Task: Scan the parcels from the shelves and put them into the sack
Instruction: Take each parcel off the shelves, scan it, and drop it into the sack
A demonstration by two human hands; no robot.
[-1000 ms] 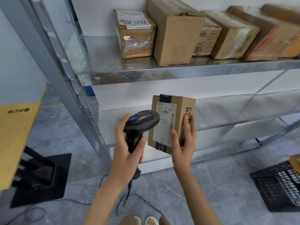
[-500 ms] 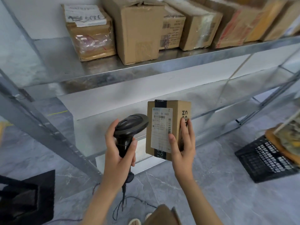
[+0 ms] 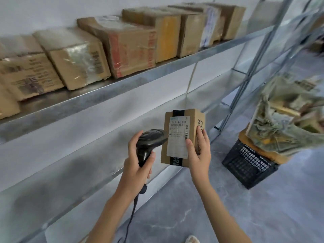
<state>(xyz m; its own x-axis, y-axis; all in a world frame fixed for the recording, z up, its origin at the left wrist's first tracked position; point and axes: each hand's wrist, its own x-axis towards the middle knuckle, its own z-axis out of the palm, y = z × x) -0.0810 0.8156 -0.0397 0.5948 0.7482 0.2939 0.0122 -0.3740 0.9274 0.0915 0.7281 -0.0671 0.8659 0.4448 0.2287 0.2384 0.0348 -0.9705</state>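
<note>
Our right hand [image 3: 199,155] grips the parcel [image 3: 182,137] upright, our left hand [image 3: 138,165] grips the scanner [image 3: 150,142] touching its left edge; open floor [image 3: 175,216] below.

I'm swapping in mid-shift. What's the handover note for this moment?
Left hand: shut on the scanner, its head at the parcel's label.
Right hand: shut on the parcel, label facing the camera.
More parcels wait on the upper shelf.
Sack stands open on a black crate, to the right.
Done: parcel picked.
Left: drop it in the sack, then the rest.
</note>
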